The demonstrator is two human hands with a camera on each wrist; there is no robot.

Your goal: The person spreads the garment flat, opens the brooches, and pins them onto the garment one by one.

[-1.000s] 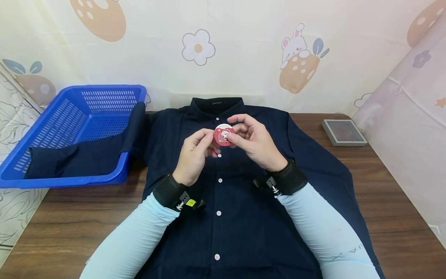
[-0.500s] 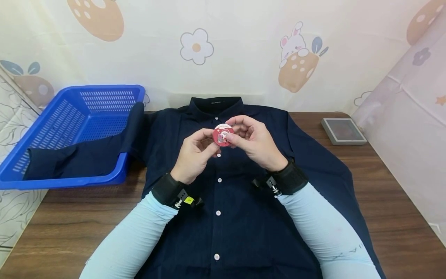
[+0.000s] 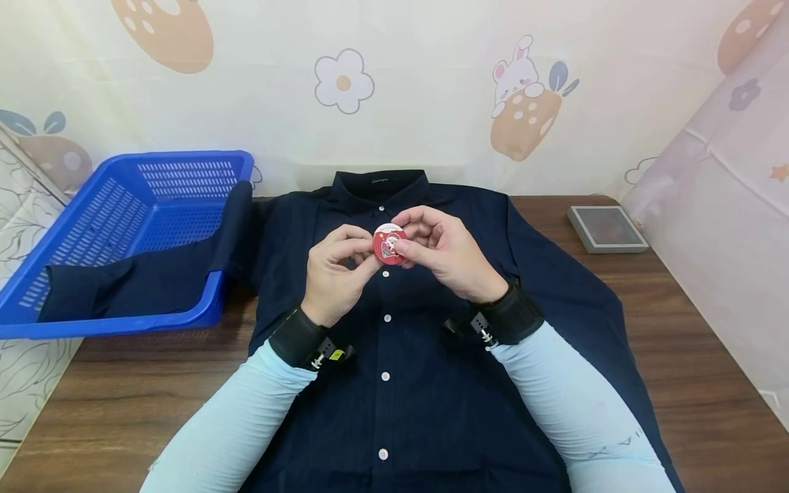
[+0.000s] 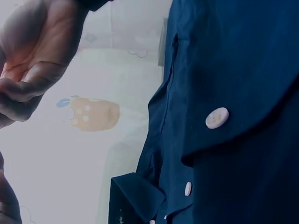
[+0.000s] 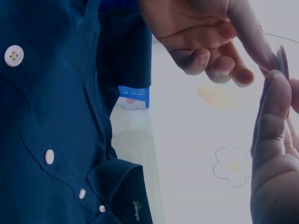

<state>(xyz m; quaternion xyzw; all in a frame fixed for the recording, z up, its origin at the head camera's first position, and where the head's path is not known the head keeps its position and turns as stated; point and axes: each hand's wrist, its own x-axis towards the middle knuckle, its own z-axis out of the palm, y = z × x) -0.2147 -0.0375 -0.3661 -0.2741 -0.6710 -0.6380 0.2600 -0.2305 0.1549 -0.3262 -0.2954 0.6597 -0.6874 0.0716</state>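
A round red badge [image 3: 383, 237] with a white top and a small cartoon figure is held between both hands, above the upper front of a dark navy button-up shirt [image 3: 425, 383]. My left hand [image 3: 335, 277] pinches its left edge, the thumb low on the rim. From the right, my right hand [image 3: 459, 257] grips it with the thumb across its face. The right wrist view shows the badge [image 5: 283, 60] edge-on between fingertips; its back is hidden. In the left wrist view the badge is out of sight, while the right hand [image 4: 42, 51] and the shirt's white buttons [image 4: 217, 118] appear.
A blue perforated basket [image 3: 117, 325] stands at the left, with a navy sleeve [image 3: 154, 281] draped into it. At the back right lies a grey-framed flat box [image 3: 607, 229] on the brown wooden table [image 3: 123, 411]. A patterned curtain [image 3: 419, 103] hangs behind.
The badge has shifted slightly left and down in the head view. My left thumb has moved from near its side to its lower edge; the right hand keeps its hold.
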